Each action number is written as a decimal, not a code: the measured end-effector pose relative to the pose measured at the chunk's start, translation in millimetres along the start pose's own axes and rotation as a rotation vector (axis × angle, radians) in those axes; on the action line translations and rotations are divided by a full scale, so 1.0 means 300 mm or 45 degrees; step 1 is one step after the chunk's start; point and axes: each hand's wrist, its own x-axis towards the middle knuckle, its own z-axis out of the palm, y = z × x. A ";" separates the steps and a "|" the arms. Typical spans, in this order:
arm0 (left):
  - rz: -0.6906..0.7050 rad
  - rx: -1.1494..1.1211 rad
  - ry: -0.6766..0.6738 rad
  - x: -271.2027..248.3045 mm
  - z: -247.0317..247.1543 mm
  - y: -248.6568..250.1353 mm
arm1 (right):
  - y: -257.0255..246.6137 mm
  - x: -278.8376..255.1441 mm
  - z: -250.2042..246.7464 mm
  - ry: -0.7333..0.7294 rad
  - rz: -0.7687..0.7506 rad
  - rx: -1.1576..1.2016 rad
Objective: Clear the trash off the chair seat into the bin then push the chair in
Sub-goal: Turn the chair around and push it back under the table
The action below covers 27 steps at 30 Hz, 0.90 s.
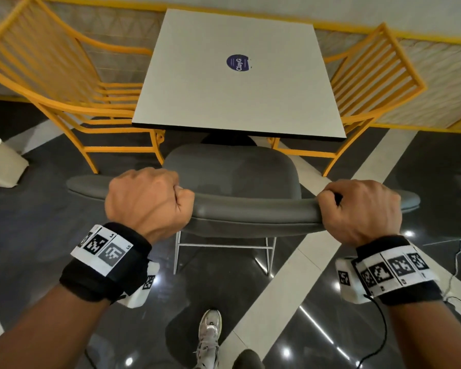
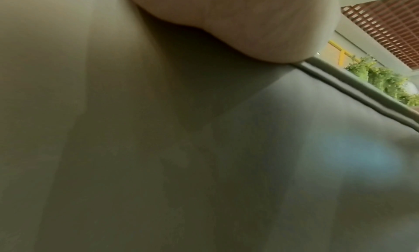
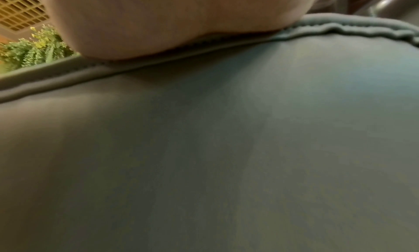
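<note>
A grey padded chair (image 1: 250, 209) stands in front of a white square table (image 1: 237, 75), its seat (image 1: 232, 169) bare, with the front part under the table edge. My left hand (image 1: 149, 201) grips the left part of the curved backrest top. On the right part of the same rim, my right hand (image 1: 362, 209) is curled round it. A white bin (image 1: 0, 161) stands on the floor at the far left. Both wrist views show the heel of a hand, left (image 2: 249, 22) and right (image 3: 158, 19), pressed on the grey backrest (image 2: 158, 148) (image 3: 204, 148); the fingers are hidden there.
Yellow metal chairs flank the table, one at the left (image 1: 64, 75) and one at the right (image 1: 370, 81). A round purple sticker (image 1: 238, 62) lies on the tabletop. My shoe (image 1: 209, 331) is behind the chair. A cable (image 1: 458, 262) runs over the floor at the right.
</note>
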 end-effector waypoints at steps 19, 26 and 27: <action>-0.040 -0.013 0.073 0.140 0.019 -0.039 | -0.034 0.214 0.052 -0.019 -0.033 0.004; -0.058 -0.044 0.176 0.110 0.024 -0.047 | -0.042 0.193 0.044 -0.007 -0.051 0.052; -0.063 -0.058 0.191 0.102 0.024 -0.049 | -0.043 0.187 0.046 0.000 -0.054 0.053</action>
